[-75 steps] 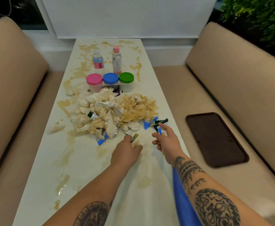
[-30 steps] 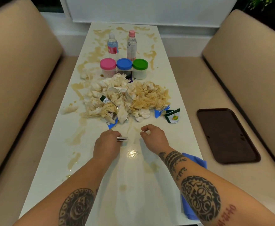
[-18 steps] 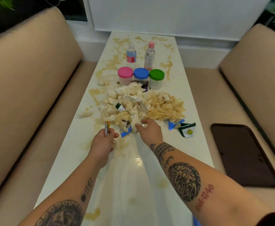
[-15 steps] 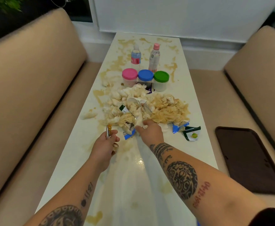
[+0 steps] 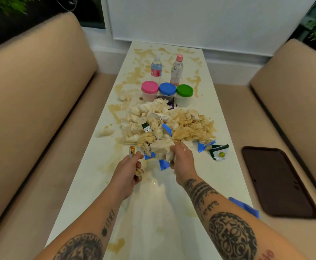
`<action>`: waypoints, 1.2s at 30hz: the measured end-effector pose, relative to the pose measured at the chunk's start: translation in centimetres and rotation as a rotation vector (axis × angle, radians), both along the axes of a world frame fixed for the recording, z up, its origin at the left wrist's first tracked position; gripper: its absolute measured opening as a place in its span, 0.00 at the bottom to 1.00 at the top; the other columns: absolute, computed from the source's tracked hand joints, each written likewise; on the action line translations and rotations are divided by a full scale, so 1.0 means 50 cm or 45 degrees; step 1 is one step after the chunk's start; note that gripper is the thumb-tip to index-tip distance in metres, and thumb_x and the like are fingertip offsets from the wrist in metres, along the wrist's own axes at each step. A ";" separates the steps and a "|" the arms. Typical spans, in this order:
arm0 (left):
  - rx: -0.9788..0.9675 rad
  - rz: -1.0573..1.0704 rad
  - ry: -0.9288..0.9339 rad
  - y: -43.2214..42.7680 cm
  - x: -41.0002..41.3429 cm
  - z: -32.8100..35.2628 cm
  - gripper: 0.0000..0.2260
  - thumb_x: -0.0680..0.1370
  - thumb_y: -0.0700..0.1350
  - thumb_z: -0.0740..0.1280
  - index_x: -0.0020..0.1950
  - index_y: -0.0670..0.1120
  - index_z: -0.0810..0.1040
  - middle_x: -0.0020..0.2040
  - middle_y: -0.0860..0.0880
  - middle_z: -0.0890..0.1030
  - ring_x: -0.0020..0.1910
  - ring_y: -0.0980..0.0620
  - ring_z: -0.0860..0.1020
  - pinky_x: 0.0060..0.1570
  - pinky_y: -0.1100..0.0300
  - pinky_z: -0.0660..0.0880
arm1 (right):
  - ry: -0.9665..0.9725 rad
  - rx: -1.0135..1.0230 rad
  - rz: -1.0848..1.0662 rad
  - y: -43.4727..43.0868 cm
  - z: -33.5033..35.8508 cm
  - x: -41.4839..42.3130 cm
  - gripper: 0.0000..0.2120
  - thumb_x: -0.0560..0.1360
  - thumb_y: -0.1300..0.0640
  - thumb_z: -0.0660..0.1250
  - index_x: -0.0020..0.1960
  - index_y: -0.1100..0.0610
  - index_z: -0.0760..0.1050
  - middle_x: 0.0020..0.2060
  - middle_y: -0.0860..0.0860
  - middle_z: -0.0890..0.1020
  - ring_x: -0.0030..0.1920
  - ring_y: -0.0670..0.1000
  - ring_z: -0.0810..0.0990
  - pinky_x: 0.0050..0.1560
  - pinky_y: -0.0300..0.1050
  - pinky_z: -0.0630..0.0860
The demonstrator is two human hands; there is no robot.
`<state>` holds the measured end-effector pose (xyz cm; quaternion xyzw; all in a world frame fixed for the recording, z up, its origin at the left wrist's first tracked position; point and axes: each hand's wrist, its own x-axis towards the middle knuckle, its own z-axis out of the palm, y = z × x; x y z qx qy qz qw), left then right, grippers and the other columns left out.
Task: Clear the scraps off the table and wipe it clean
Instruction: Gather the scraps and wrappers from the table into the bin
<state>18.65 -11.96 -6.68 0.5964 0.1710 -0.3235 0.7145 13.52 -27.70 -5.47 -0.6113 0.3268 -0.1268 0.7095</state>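
Note:
A heap of soiled, crumpled napkins and torn packets (image 5: 164, 126) covers the middle of the long white table (image 5: 89, 166), which is smeared with brown stains. My left hand (image 5: 128, 171) is closed on a small yellow-and-silver wrapper (image 5: 132, 151) and a napkin scrap, just left of the heap's near edge. At that same edge my right hand (image 5: 181, 160) grips a wad of napkins (image 5: 162, 147). Blue packet pieces (image 5: 163, 164) lie between my hands. A green-and-white packet (image 5: 219, 152) lies to the right.
Three tubs with pink (image 5: 149, 90), blue (image 5: 167, 89) and green (image 5: 184, 94) lids stand behind the heap, with two small bottles (image 5: 176, 70) beyond. A blue cloth (image 5: 244, 206) lies at the table's right edge. A dark tray (image 5: 277, 182) rests on the right bench. Beige benches flank the table.
My right hand went from an empty fist near the table's middle into the heap and took hold of a napkin wad. My left hand moved forward with the wrapper, now held upright.

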 end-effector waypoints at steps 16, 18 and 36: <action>-0.043 -0.038 -0.143 0.127 -0.036 0.041 0.11 0.83 0.51 0.66 0.56 0.44 0.79 0.46 0.44 0.84 0.41 0.48 0.80 0.41 0.55 0.78 | 0.210 -0.212 0.512 0.186 0.081 -0.029 0.07 0.77 0.53 0.72 0.46 0.55 0.76 0.34 0.51 0.79 0.25 0.43 0.73 0.24 0.34 0.66; -0.028 0.029 -0.114 0.153 -0.034 0.030 0.10 0.83 0.50 0.65 0.58 0.45 0.79 0.55 0.39 0.84 0.48 0.43 0.83 0.55 0.46 0.80 | 0.219 -0.261 0.582 0.213 0.077 -0.024 0.04 0.77 0.56 0.71 0.47 0.55 0.77 0.34 0.51 0.78 0.25 0.43 0.73 0.25 0.33 0.67; -0.263 0.947 0.039 0.603 -0.129 -0.061 0.15 0.81 0.38 0.63 0.66 0.35 0.75 0.44 0.42 0.78 0.34 0.48 0.77 0.29 0.60 0.76 | 0.221 0.450 0.816 0.587 0.009 0.014 0.07 0.83 0.62 0.60 0.59 0.57 0.74 0.40 0.51 0.83 0.45 0.54 0.83 0.47 0.49 0.79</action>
